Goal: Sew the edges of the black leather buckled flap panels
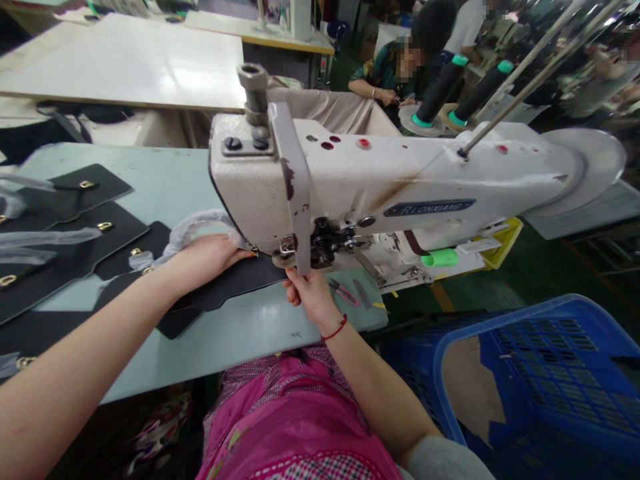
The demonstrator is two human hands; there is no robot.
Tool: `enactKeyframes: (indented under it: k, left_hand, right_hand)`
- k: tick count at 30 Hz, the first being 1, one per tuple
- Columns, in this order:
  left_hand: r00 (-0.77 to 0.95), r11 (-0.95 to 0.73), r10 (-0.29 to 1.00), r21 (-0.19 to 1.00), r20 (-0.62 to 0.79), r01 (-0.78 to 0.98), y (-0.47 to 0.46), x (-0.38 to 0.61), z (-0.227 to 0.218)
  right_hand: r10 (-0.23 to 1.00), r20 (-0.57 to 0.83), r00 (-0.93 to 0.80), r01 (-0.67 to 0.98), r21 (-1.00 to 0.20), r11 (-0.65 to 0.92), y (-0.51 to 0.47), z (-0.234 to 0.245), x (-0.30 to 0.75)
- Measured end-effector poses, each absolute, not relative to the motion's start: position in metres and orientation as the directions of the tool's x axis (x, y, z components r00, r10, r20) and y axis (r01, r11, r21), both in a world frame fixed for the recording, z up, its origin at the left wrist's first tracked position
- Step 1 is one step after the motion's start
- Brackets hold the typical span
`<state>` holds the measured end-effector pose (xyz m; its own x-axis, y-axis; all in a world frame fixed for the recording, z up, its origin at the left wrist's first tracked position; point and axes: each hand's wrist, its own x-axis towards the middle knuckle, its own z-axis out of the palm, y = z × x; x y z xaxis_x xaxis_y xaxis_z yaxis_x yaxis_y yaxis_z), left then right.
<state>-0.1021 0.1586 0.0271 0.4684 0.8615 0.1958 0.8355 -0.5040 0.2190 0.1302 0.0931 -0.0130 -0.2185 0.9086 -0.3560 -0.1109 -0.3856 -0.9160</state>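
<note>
A long black leather-like panel (pixel 235 283) lies on the pale green table of a white sewing machine (pixel 340 167), one end under the machine head. My left hand (pixel 213 257) rests over its far edge, fingers closed on it beside a strap wrapped in white film (pixel 200 227). At the panel's right end, near the presser foot, my right hand (pixel 313 293) has its fingers curled in, pinching the edge. The machine's front bar hides part of those fingertips, and the needle is hidden. Pink-handled thread snips (pixel 345 292) lie just right of my right hand.
Several black panels with gold buckles (pixel 95 230) overlap on the table's left. A blue plastic basket (pixel 450 360) holding brown cardboard stands at the lower right. Two black thread cones (pixel 440 90) rise behind the machine. A co-worker (pixel 400 77) sits beyond it.
</note>
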Motion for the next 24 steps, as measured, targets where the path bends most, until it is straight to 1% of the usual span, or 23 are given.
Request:
enactKeyframes:
  k: [1,3,5,6,7,8,9,10,11,12,13,14,15,16,17,18,20,22,24]
  left_hand:
    - [0.473,-0.497,0.867,0.190,0.159,0.847,0.161,-0.104,0.026]
    - [0.465,-0.467,0.884,0.111,0.039,0.877,0.160,-0.106,0.027]
    - [0.383,-0.382,0.924,0.049,-0.016,0.923,0.148,-0.102,0.036]
    - [0.344,-0.343,0.939,0.025,-0.014,0.939,0.137,-0.098,0.041]
    - [0.311,-0.311,0.950,0.028,0.013,0.950,0.123,-0.091,0.046]
    - [0.283,-0.286,0.958,0.072,0.055,0.955,0.106,-0.083,0.049]
    - [0.241,-0.258,0.965,0.194,0.104,0.946,0.088,-0.072,0.050]
    - [0.188,-0.224,0.974,0.396,0.129,0.890,0.070,-0.061,0.047]
    - [0.176,-0.184,0.981,0.635,0.076,0.750,0.054,-0.049,0.041]
    - [0.158,-0.063,0.987,0.846,-0.026,0.529,0.041,-0.036,0.032]
    - [0.151,0.113,0.976,0.957,-0.157,0.268,0.033,-0.024,0.021]
    - [0.147,0.265,0.953,0.964,-0.265,0.017,0.029,-0.014,0.010]
    - [0.137,0.348,0.935,0.919,-0.326,-0.185,0.031,-0.005,-0.001]
    - [0.120,0.382,0.924,0.864,-0.363,-0.329,0.036,0.002,-0.010]
    - [0.099,0.393,0.915,0.815,-0.390,-0.426,0.044,0.006,-0.017]
    - [0.072,0.390,0.910,0.782,-0.409,-0.486,0.053,0.008,-0.022]
    - [0.014,0.396,0.887,0.746,-0.461,-0.535,0.071,0.008,-0.026]
    - [-0.055,0.410,0.857,0.744,-0.512,-0.528,0.081,0.006,-0.025]
    - [-0.097,0.414,0.847,0.763,-0.523,-0.496,0.083,0.004,-0.024]
  right_hand:
    - [0.913,-0.354,-0.202,-0.104,-0.919,-0.380,0.093,-0.012,0.129]
    - [0.924,-0.343,-0.172,-0.089,-0.928,-0.361,0.093,-0.012,0.126]
    - [0.929,-0.338,-0.149,-0.078,-0.933,-0.351,0.093,-0.012,0.124]
    - [0.931,-0.336,-0.141,-0.077,-0.934,-0.348,0.092,-0.012,0.124]
    - [0.934,-0.331,-0.134,-0.077,-0.936,-0.343,0.092,-0.012,0.123]
    - [0.937,-0.326,-0.128,-0.074,-0.939,-0.337,0.091,-0.012,0.123]
    - [0.939,-0.319,-0.124,-0.066,-0.942,-0.329,0.091,-0.011,0.123]
    - [0.942,-0.313,-0.122,-0.057,-0.945,-0.321,0.090,-0.010,0.124]
    - [0.944,-0.309,-0.119,-0.047,-0.948,-0.316,0.090,-0.009,0.124]
    - [0.945,-0.306,-0.117,-0.038,-0.949,-0.312,0.089,-0.008,0.125]
    - [0.946,-0.304,-0.114,-0.031,-0.951,-0.309,0.089,-0.008,0.125]
    - [0.947,-0.301,-0.111,-0.027,-0.952,-0.306,0.089,-0.007,0.125]
    - [0.948,-0.298,-0.107,-0.024,-0.953,-0.303,0.090,-0.007,0.125]
    - [0.950,-0.296,-0.101,-0.020,-0.954,-0.300,0.090,-0.007,0.125]
    - [0.951,-0.295,-0.096,-0.012,-0.955,-0.298,0.091,-0.007,0.125]
    - [0.951,-0.294,-0.090,-0.003,-0.955,-0.296,0.091,-0.007,0.125]
    - [0.953,-0.290,-0.087,0.008,-0.957,-0.290,0.092,-0.008,0.125]
    - [0.955,-0.278,-0.104,-0.004,-0.960,-0.280,0.090,-0.009,0.126]
    - [0.956,-0.264,-0.128,-0.038,-0.962,-0.271,0.086,-0.011,0.128]
